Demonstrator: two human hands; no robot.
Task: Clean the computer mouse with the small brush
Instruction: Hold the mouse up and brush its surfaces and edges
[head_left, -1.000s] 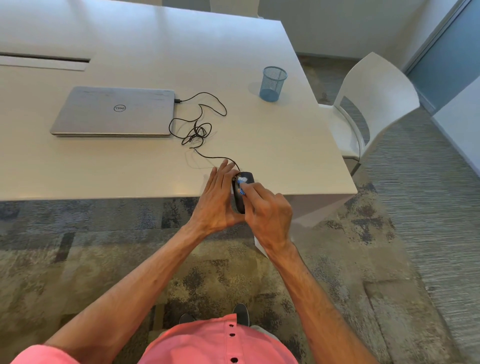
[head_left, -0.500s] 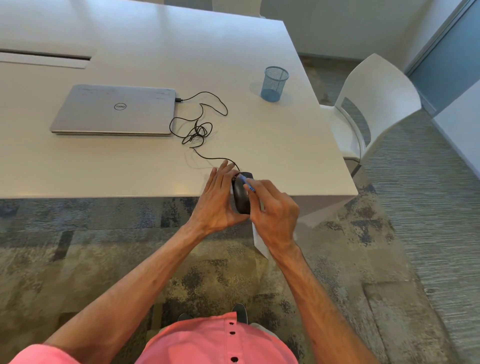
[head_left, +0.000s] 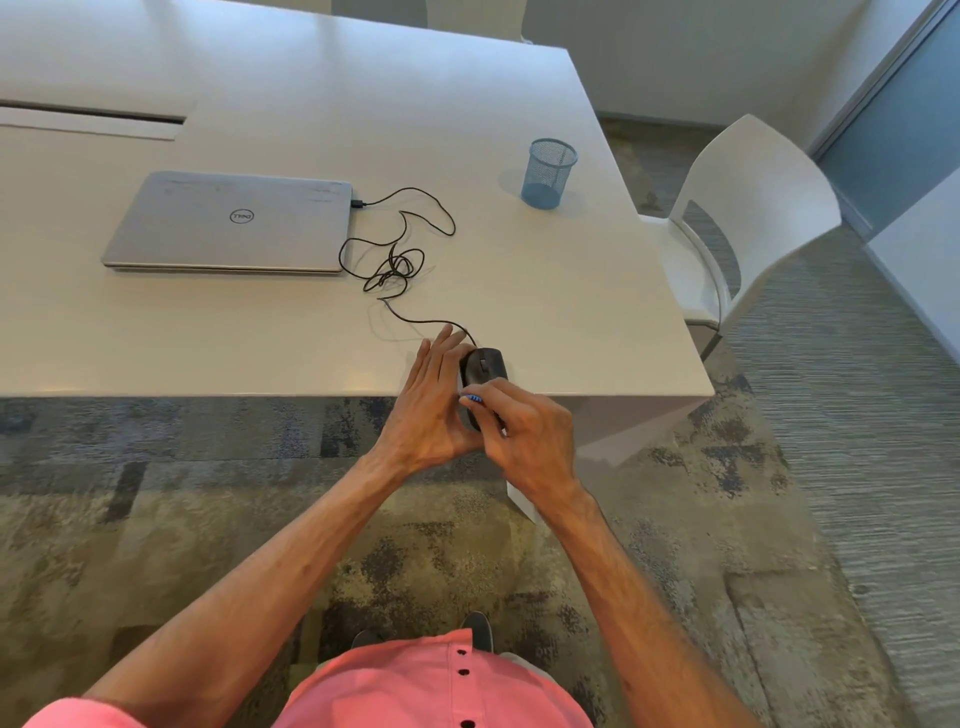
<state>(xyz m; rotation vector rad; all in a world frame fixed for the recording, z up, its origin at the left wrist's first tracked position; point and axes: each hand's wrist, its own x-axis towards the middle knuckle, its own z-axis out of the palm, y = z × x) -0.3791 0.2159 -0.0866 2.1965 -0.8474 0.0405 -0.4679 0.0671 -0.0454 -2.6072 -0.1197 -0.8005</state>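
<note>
Black plastic, the computer mouse (head_left: 485, 366) sits at the near edge of the white table (head_left: 311, 104), its back end seemingly past the rim and hidden between the two hands, wheel end pointing away from the person. From the head view, the main risk is a slip off that edge: with so little table under the mouse, a firm stroke towards the person could push it off, and only the cable (head_left: 400, 260), tangled on its way to the closed silver laptop (head_left: 228, 223), would check the fall. A tug on that cable could also strain its plug at the laptop's side. The brush head is out of sight, so whether the bristles meet the shell cannot be told.

The left hand (head_left: 434, 410) lies along the mouse's left flank with fingers (head_left: 441, 345) straight and close together, bracing rather than clasping; its thumb is hidden. The right hand (head_left: 530, 436) is curled over the rear of the mouse, fingertips pinching the small brush (head_left: 471, 398), of which only a bit of blue handle shows.

A blue mesh pen cup (head_left: 549, 174) stands well apart near the table's right side, and a white chair (head_left: 753, 208) beyond the corner.
</note>
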